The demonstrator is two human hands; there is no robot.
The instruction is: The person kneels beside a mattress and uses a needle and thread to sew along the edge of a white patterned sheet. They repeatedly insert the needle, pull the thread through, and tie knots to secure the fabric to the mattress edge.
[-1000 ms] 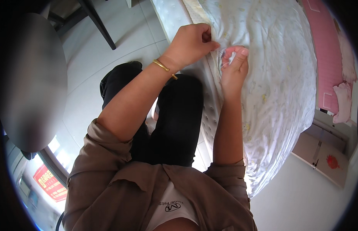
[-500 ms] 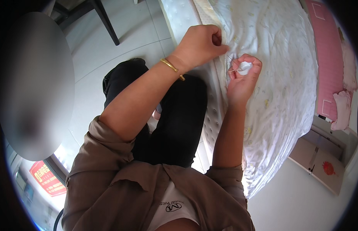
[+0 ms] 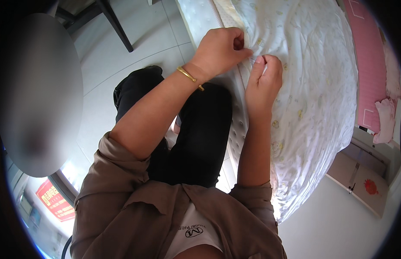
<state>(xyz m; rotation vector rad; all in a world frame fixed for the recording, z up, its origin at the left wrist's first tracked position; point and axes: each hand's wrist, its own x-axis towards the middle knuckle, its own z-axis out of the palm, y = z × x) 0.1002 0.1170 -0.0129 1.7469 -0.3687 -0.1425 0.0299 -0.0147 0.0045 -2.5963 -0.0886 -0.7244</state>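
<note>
My left hand [image 3: 220, 49], a gold bangle [image 3: 186, 74] on its wrist, is closed in a pinch at the edge of a white patterned bed cover [image 3: 308, 82]. What lies between its fingertips is hidden. Close beside it, over the cover, my right hand [image 3: 264, 84] is closed around a small white object [image 3: 264, 69]. Only a sliver of that object shows between thumb and fingers. The two hands' fingertips nearly meet.
The cover lies over a white mattress [image 3: 238, 110] beside my dark-trousered legs [image 3: 200, 134]. A dark chair leg [image 3: 116, 28] stands on the tiled floor [image 3: 144, 39]. Pink bedding [image 3: 366, 64] and a pale cabinet [image 3: 360, 183] are at the right; a blurred grey shape fills the left.
My right hand has turned over and moved slightly up and left, toward the left hand. The white object and thin thread seen in its fingers before are now mostly hidden. My left hand stays nearly in place.
</note>
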